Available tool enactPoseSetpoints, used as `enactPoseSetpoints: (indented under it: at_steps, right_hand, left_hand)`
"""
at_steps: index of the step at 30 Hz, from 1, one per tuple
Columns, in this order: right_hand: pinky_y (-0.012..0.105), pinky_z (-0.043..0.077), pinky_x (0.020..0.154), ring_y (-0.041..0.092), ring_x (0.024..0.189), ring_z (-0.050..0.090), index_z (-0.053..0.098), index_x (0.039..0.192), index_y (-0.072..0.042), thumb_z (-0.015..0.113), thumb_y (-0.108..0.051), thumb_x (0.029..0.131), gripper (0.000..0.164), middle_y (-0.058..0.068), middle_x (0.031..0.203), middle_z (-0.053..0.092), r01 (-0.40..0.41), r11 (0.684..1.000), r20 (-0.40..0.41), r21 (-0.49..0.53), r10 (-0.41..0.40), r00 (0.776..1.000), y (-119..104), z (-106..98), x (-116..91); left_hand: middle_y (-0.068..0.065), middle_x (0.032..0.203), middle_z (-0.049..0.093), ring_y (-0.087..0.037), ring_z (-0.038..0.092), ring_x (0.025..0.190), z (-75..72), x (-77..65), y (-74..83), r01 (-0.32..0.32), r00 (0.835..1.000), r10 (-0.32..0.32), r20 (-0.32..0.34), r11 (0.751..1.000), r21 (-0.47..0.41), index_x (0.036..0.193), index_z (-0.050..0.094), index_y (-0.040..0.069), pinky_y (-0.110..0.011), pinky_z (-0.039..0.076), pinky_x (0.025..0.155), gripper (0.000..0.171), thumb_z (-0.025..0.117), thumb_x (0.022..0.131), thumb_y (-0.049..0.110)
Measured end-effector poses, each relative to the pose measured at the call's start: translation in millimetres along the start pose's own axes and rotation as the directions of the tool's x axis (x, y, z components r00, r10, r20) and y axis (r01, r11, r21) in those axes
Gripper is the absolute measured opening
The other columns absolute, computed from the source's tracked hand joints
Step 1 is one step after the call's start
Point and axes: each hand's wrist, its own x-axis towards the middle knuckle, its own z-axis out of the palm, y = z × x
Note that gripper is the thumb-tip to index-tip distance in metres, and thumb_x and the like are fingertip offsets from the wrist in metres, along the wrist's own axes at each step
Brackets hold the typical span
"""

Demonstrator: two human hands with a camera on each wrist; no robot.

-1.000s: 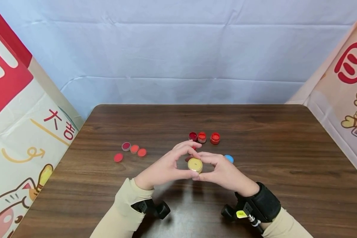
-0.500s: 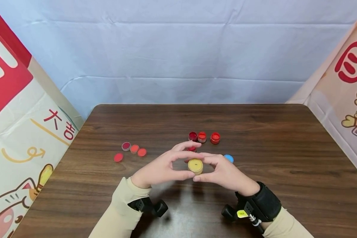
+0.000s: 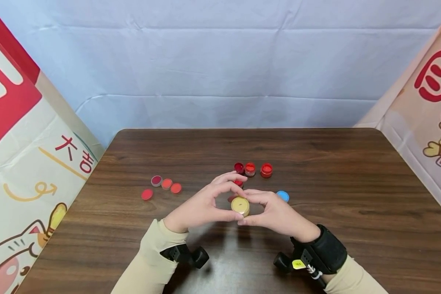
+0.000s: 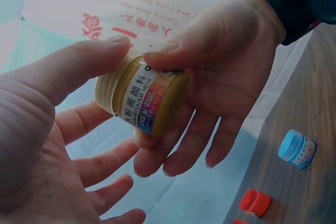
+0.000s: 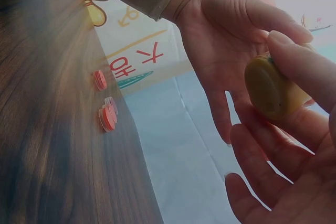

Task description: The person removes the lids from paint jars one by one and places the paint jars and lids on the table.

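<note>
Paint jar (image 3: 240, 207), small, round, yellow and apparently plastic, is held above the dark wood-grain table (image 3: 334, 171), in front of a loose group of red-topped pots (image 3: 266, 170) and a blue-lidded jar (image 3: 282, 196). Handling estimate: light, stiff, not especially fragile; the smooth wall looks likely to slip, more so under damp skin. Best purchase, in my judgement: the ribbed yellow lid (image 4: 107, 88) for one hand, the body beside the printed white label (image 4: 140, 97) for the other, squeezing lightly. Pose: forearms converge from lower left and lower right, palms facing each other. Left hand (image 3: 205, 204) pinches at the lid end between thumb and forefinger, its other fingers spread apart. Right hand (image 3: 276, 211) pinches the body, thumb on the near side, fingers extended behind. Exact contact of the forefingers on the far side: cannot tell.
</note>
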Motion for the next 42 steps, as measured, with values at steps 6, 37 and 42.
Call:
enactPoseSetpoints:
  at_steps: [6,37,42]
  right_hand:
    - [0.04,0.044,0.093,0.015,0.12,0.047,0.065,0.118,-0.017,0.073,-0.028,0.081,0.04,-0.004,0.122,0.058,-0.025,1.0,0.01,0.001,0.025,1.0,-0.2,0.6,-0.6]
    - [0.037,0.045,0.091,0.015,0.117,0.05,0.066,0.116,-0.014,0.074,-0.024,0.081,0.038,-0.002,0.123,0.058,0.005,1.0,0.022,0.025,-0.006,1.0,-1.0,-0.1,-1.4]
    - [0.04,0.046,0.089,0.016,0.115,0.05,0.065,0.117,-0.014,0.074,-0.024,0.081,0.039,0.0,0.124,0.057,0.011,0.999,0.024,0.038,-0.012,1.0,-0.8,0.8,-1.2]
  left_hand:
    - [0.008,0.142,0.033,-0.009,0.02,0.134,-1.2,-3.1,-0.1,0.012,0.999,-0.013,0.03,1.0,0.022,0.121,0.058,0.021,-0.044,0.03,0.103,0.046,0.076,0.079,0.02]
    - [0.008,0.145,0.03,-0.011,0.017,0.137,-3.1,-3.9,-0.7,-0.033,0.997,0.032,0.07,0.999,0.009,0.118,0.063,0.022,-0.044,0.031,0.102,0.034,0.07,0.084,0.019]
    - [0.009,0.143,0.033,-0.012,0.019,0.136,-3.2,-2.4,0.1,-0.035,0.998,0.035,0.052,0.999,0.007,0.109,0.065,0.021,-0.045,0.031,0.102,0.028,0.073,0.082,0.019]
